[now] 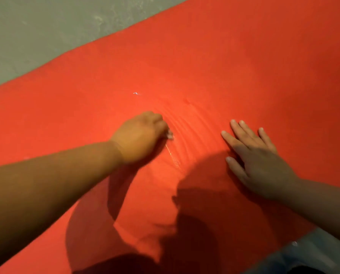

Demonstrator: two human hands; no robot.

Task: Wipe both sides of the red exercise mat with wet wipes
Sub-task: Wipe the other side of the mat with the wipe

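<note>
Head view: looking down at a red exercise mat (224, 66) that is lying flat and filling most of the picture, running from lower left to upper right.
Floor: a grey-green floor (26, 36) is showing beyond the mat's far edge, in the upper left corner.
Left hand: the left hand (143, 135) is reaching in from the left and pressing down on the middle of the mat, its fingers curling tightly around something white.
Wet wipe: only a small white edge is peeking out under the fingertips. It appears to be the wet wipe (170, 134), though the hand is blurring here.
Right hand: the right hand (254, 155) is lying palm down on the mat, fingers straight and spread, holding nothing, near the left hand but apart from it.
Ripples: shallow curved ripples (185, 123) are bunching up in the mat between the two hands.
Wet streak: a thin shiny streak (173, 157) is glistening just below the left hand.
Speck: a tiny white speck (135, 93) is sitting on the mat above the left hand.
Shadows: dark shadows are falling across the near part of the mat.
</note>
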